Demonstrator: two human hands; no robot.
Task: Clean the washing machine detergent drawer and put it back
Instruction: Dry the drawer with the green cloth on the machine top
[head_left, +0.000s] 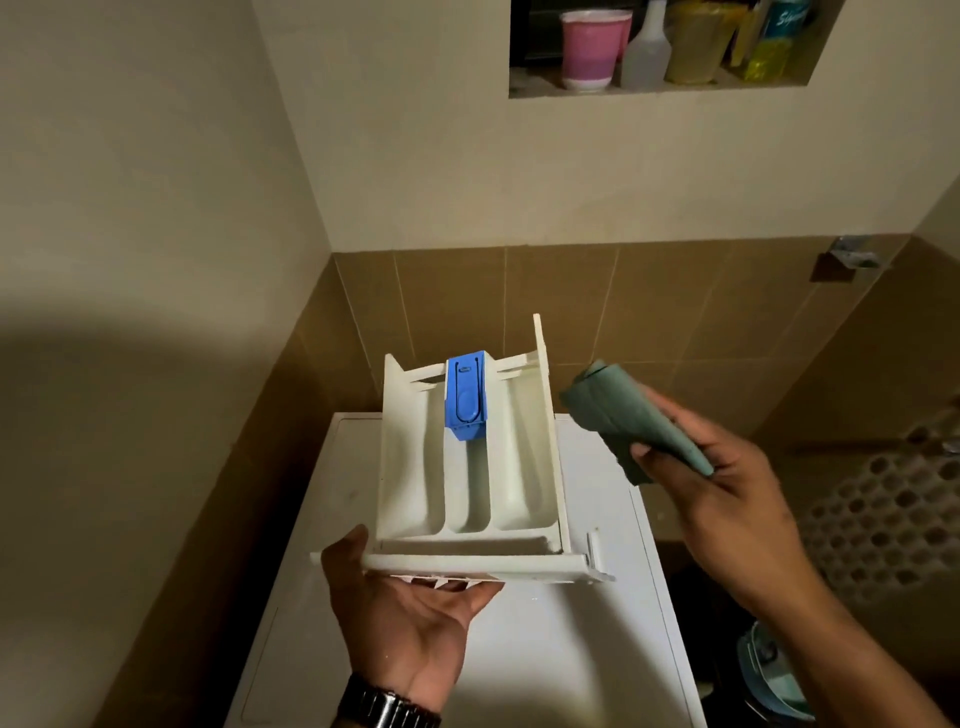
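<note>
At lower centre-left of the frame, the left hand (410, 613) is lying palm up beneath the front panel of the detergent drawer (470, 467), its thumb curling up over the panel's left end and its fingers reaching under the panel, so the hand is gripping and carrying the drawer. A black wristwatch (387, 706) is sitting on that wrist at the bottom edge. The white drawer is being held in mid-frame above the washing machine top (561, 649), tilting away from the camera, its three compartments facing up and a blue siphon insert (466, 397) sitting in the far end of the middle compartment. Just beside the drawer's right wall, apart from it, the right hand (727, 493) is pinching a folded green cloth (623, 421) between thumb and fingers. In the upper right, a wall niche (524, 91) is holding a pink cup (592, 47) and bottles.
</note>
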